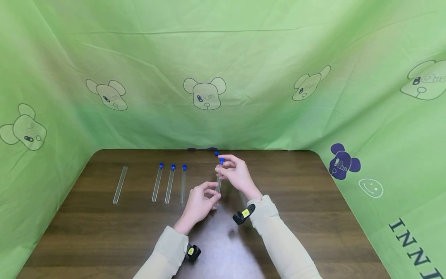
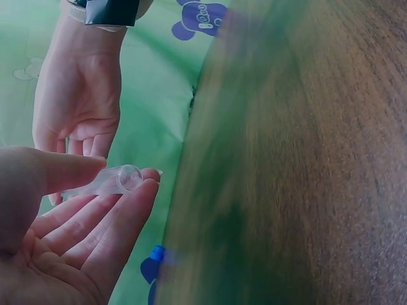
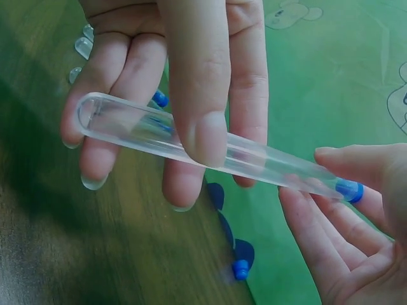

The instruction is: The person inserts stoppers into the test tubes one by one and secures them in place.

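Observation:
Both hands hold one clear test tube [image 3: 143, 132] above the table, its blue cap [image 3: 349, 190] at the top end. My left hand [image 1: 201, 201] pinches the lower part of the tube between thumb and fingers, the rounded bottom pointing down and toward me. At the upper end, my right hand [image 1: 238, 173] grips around the tube's mouth with thumb and fingers, right at the cap. Left of the hands, three blue-capped test tubes [image 1: 170, 185] lie side by side. Farther left lies a test tube without a cap [image 1: 120, 185]. A loose blue cap [image 1: 216, 153] sits beyond the right hand.
The brown wooden table [image 1: 289, 232] carries all of these things. Its back edge, close behind the loose cap, meets a green printed curtain [image 1: 153, 116] that also hangs along both sides. Each sleeve wears a small black wrist camera [image 1: 244, 214].

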Motion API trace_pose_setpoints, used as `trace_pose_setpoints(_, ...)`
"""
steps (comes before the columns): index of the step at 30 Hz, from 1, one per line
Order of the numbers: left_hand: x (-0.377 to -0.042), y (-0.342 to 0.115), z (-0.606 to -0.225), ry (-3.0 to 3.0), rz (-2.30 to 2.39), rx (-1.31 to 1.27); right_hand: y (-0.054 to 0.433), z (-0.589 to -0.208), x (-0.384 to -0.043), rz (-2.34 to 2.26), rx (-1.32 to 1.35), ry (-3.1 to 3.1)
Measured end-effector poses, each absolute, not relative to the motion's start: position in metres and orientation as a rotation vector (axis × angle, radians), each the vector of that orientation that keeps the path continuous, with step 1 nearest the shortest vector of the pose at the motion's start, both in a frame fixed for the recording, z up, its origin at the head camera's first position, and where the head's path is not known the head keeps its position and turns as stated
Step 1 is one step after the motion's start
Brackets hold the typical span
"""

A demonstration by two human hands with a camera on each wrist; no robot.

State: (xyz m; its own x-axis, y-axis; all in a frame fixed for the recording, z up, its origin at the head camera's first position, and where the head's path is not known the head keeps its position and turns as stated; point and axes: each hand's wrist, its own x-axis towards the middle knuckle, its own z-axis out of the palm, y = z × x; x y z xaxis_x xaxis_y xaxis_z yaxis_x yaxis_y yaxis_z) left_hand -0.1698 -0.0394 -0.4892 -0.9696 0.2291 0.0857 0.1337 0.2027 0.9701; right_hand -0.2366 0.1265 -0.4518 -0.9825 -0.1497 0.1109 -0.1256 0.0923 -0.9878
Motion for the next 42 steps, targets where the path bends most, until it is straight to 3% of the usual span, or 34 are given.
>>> trace_pose_setpoints(22,-0.167,-0.066,-0.494,2.385,1.929,0.261,0.14,-0.467,-0.255,-1.949,-0.219,2.533)
trace_pose_setpoints(42,-0.159,-0.101,-0.491,2.496,1.934,0.174,0.132,-0.474,-0.289,-1.394,-0.265,2.806)
